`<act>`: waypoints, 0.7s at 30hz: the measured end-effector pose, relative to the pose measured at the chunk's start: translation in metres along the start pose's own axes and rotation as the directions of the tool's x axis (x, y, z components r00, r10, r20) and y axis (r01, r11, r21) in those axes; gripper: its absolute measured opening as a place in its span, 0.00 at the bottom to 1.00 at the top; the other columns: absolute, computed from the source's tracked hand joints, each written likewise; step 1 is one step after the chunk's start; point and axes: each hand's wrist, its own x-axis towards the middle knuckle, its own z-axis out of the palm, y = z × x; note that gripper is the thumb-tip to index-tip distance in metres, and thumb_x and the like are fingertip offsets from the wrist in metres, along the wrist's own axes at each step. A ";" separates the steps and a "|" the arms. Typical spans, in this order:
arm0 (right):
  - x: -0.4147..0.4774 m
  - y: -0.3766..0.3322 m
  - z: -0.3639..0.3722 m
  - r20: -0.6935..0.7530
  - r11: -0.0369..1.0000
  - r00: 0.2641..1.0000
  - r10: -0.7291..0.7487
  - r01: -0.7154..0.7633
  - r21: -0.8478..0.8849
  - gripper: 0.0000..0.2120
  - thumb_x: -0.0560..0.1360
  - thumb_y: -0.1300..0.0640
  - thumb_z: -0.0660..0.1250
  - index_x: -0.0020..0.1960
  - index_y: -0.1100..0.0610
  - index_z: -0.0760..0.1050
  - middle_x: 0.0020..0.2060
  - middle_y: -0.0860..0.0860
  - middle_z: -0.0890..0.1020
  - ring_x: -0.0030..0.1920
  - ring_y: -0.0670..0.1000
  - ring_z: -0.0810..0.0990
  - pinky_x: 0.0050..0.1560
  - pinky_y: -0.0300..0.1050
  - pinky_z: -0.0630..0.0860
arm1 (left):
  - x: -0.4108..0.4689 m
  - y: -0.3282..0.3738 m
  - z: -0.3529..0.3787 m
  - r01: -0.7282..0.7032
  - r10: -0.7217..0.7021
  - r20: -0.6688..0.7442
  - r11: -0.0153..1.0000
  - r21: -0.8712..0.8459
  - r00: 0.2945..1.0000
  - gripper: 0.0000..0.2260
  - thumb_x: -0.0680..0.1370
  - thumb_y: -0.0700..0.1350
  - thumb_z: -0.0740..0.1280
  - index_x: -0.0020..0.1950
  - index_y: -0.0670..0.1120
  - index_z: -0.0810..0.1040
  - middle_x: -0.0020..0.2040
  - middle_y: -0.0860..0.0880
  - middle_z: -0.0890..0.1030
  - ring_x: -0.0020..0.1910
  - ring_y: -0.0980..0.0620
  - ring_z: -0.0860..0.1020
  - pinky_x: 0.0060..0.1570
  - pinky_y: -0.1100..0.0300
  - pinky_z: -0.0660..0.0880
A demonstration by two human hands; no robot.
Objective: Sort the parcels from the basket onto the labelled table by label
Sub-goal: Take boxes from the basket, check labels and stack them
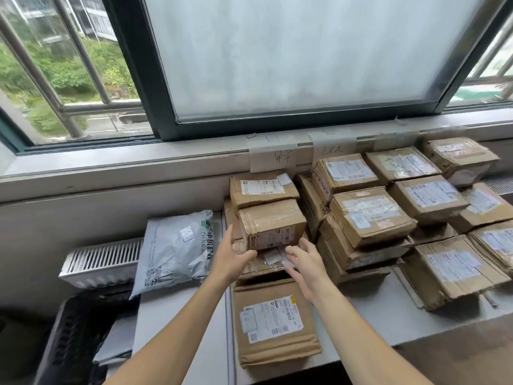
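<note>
At the window-side table (384,318), a person's left hand (233,252) and right hand (306,269) flank a small taped carton (273,223) perched on a stack of brown parcels (261,269) beneath a handwritten paper label (273,158). Both hands are spread, fingers relaxed and gripping nothing. The left fingertips lie against or just beside the carton's left end, and the right hand stops just short of its front corner. The carton looks rigid and probably light, its tape glossy and likely slick, so the opposite cardboard ends seem the surest hold. It sits on an uneven pile and could slide. A grey mailer (177,245) leans near the black basket (72,329).
</note>
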 end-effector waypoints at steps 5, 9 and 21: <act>-0.044 0.030 0.020 0.142 0.999 0.990 -0.007 0.001 0.043 0.29 0.83 0.62 0.65 0.81 0.54 0.59 0.59 0.52 0.77 0.67 0.55 0.76 0.71 0.57 0.74 | -0.076 -0.017 -0.021 0.010 -0.012 -0.070 0.999 -0.032 0.997 0.39 0.77 0.44 0.76 0.83 0.45 0.60 0.80 0.48 0.66 0.78 0.49 0.67 0.74 0.55 0.65; -0.085 0.071 0.046 0.245 0.995 0.967 0.063 -0.080 0.062 0.22 0.82 0.63 0.64 0.74 0.53 0.67 0.63 0.57 0.79 0.65 0.56 0.78 0.57 0.50 0.79 | -0.145 -0.051 -0.040 0.130 -0.138 -0.135 0.989 -0.068 0.981 0.31 0.78 0.41 0.74 0.79 0.44 0.66 0.75 0.46 0.72 0.71 0.49 0.73 0.66 0.55 0.72; -0.201 0.175 0.128 0.448 0.978 0.871 0.203 -0.157 -0.139 0.19 0.80 0.62 0.66 0.70 0.55 0.73 0.60 0.55 0.80 0.62 0.53 0.81 0.62 0.52 0.80 | -0.272 -0.149 -0.127 0.252 -0.252 -0.222 0.967 -0.029 0.942 0.28 0.81 0.44 0.70 0.80 0.46 0.65 0.77 0.48 0.71 0.73 0.51 0.72 0.63 0.59 0.69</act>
